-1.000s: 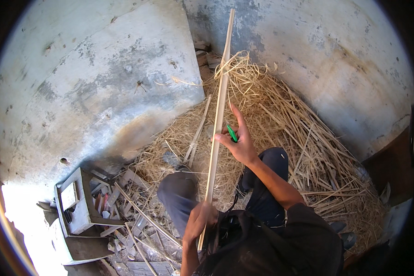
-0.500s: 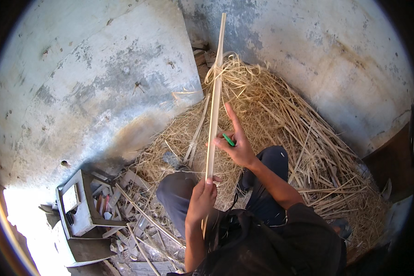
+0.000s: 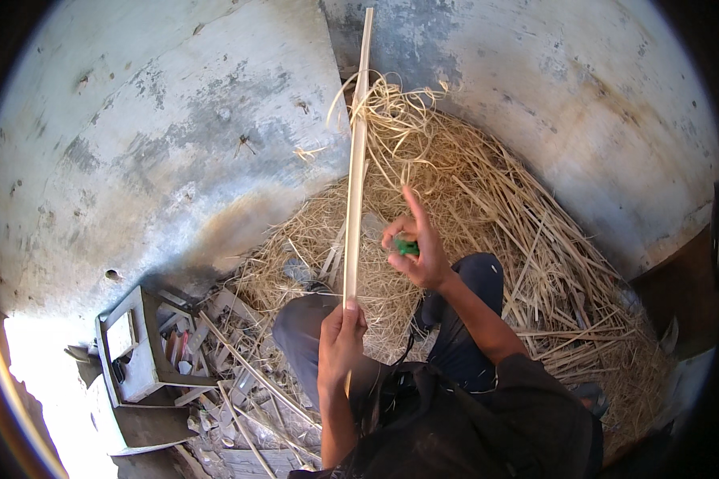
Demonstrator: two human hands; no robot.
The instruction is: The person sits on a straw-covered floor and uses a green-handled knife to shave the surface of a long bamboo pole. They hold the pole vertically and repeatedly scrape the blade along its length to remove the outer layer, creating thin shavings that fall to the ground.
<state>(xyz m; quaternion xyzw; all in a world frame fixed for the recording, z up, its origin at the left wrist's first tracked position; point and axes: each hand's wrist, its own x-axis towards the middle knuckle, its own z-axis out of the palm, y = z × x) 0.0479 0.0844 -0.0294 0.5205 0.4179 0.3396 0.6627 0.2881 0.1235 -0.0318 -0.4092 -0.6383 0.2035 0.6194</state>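
My left hand is wrapped round the lower part of a long pale bamboo strip, which stands nearly upright in front of me. The strip's far end reaches past the pile toward the wall corner. Thin curled shavings hang about its upper part. To the right of the strip and apart from it, my right hand grips a small green-handled tool. Its index finger points forward, while the other fingers are bent round the handle. The tool's working end cannot be made out.
A heap of straw-like shavings and loose strips spreads in front and to the right. Weathered walls close in the far side. At the lower left stands a broken white box-like frame beside scattered debris. My bent knees flank the work.
My right hand has drawn away from the strip to the right with the green-handled tool. The strip has shifted left and slightly forward, and the shavings at its upper part have spread looser.
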